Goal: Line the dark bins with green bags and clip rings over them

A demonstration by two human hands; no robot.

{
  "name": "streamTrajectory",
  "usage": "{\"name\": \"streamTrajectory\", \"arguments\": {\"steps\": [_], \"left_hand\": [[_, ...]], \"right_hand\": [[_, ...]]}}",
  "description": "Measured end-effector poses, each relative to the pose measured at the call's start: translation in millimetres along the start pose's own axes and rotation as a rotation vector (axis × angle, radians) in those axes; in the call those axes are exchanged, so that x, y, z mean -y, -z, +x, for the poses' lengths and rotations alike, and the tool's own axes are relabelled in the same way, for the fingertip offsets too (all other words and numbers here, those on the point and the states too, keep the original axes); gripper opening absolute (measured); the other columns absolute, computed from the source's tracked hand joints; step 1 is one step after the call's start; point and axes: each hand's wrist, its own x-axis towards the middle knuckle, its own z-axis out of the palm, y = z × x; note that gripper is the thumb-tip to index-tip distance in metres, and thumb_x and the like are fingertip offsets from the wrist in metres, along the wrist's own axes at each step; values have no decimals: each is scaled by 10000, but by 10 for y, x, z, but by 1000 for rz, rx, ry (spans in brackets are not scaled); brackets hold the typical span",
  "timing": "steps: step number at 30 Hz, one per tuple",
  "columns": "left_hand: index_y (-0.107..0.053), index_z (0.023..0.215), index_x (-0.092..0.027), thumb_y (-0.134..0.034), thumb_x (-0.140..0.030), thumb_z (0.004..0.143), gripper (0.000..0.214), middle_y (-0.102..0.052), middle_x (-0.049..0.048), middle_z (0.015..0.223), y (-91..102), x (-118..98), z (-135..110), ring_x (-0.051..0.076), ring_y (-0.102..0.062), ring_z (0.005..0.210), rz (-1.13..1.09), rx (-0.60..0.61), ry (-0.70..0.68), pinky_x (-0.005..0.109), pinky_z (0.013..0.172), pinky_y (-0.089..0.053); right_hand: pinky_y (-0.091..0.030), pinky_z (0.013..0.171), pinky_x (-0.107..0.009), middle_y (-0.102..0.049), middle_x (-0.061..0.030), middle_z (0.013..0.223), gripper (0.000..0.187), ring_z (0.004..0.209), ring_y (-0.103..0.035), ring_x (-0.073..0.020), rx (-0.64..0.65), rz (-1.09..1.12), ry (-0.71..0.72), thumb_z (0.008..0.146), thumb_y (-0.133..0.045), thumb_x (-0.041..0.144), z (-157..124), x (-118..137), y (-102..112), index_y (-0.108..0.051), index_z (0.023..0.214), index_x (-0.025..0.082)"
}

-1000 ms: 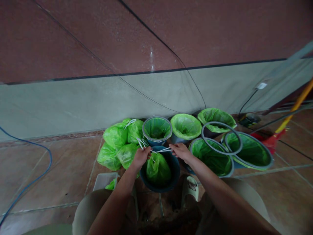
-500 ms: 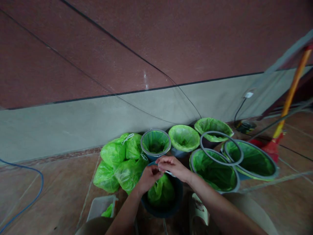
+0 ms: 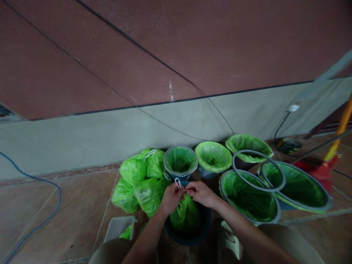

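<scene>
Hands meet directly over the green bag (image 3: 187, 218), which sits bunched inside the dark bucket (image 3: 176, 237) on the floor; the left hand (image 3: 171, 198) and the right hand (image 3: 200, 193) are fingertip to fingertip, each grip pinched closed on the white drawstring (image 3: 178, 182), whose small loop stands up just above the fingers. The bag lies straight below both grips, its neck running up toward them, and both hands are about equally near. Tied green bags (image 3: 134, 179) lie just left of the bucket, and a lined bin (image 3: 180, 161) stands just beyond it.
</scene>
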Motion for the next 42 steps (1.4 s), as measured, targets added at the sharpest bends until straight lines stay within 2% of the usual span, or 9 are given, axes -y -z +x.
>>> {"name": "streamTrajectory", "arguments": {"steps": [3,9,15,19,26,31,35,39,42], "left_hand": [[-630,720,-187,-705,-282,692,125,-624,-27,630,9,-13,-10,133,-585,603,-101,-38,69,272,639,-499],[-682,653,-164,-758,-228,581,123,-656,-14,634,77,-10,9,127,-568,617,-84,-86,46,253,646,-441],[-642,669,-175,-640,-156,643,32,-615,-34,630,88,-49,14,116,-545,620,114,-52,-71,235,629,-419],[-598,695,-190,-520,-101,646,128,-585,-41,620,42,24,2,116,-544,608,129,-69,-132,232,615,-426],[-579,770,-206,-603,-224,745,39,-583,-45,622,-45,131,-1,117,-545,565,105,-141,-124,230,561,-425],[-601,740,-195,-636,-245,755,63,-602,-36,614,-39,124,5,114,-544,565,124,-119,-96,225,556,-423],[-622,705,-184,-646,-214,755,63,-600,-41,581,-16,134,14,106,-540,546,175,-87,-53,215,556,-418],[-664,694,-182,-620,-117,772,110,-661,-14,647,75,163,19,123,-610,634,482,-160,-10,221,628,-449],[-677,721,-184,-606,-87,793,140,-679,1,672,154,194,21,142,-650,702,660,-179,70,229,666,-470]], "right_hand": [[-363,466,-211,-584,18,593,113,471,-489,-92,-16,-41,-40,802,-611,252,-3,-23,16,-681,748,182],[-355,451,-216,-602,16,571,133,446,-494,-96,73,-29,-62,771,-616,277,-37,-47,-7,-679,708,179],[-381,535,-238,-656,-12,628,138,516,-530,-116,-5,-189,-4,768,-594,182,-40,27,31,-730,751,176],[-401,542,-233,-717,-38,764,211,531,-550,-110,-33,-186,9,825,-545,157,-32,62,15,-754,840,180],[-379,414,-178,-690,-26,774,213,469,-519,-72,37,83,-180,918,-519,245,-5,46,-67,-710,877,159],[-390,437,-165,-694,-21,755,159,488,-524,-63,11,128,-261,906,-568,232,-27,93,-69,-688,846,147],[-441,533,-201,-730,-55,812,206,587,-599,-102,4,-139,-235,912,-520,191,-37,133,-47,-715,878,135],[-478,771,-270,-765,-129,979,249,906,-696,-211,-90,-629,-196,892,-521,181,-42,133,41,-763,920,127],[-466,813,-277,-766,-137,1034,290,984,-700,-234,-72,-740,-264,908,-498,205,-45,99,114,-774,960,137]]}}
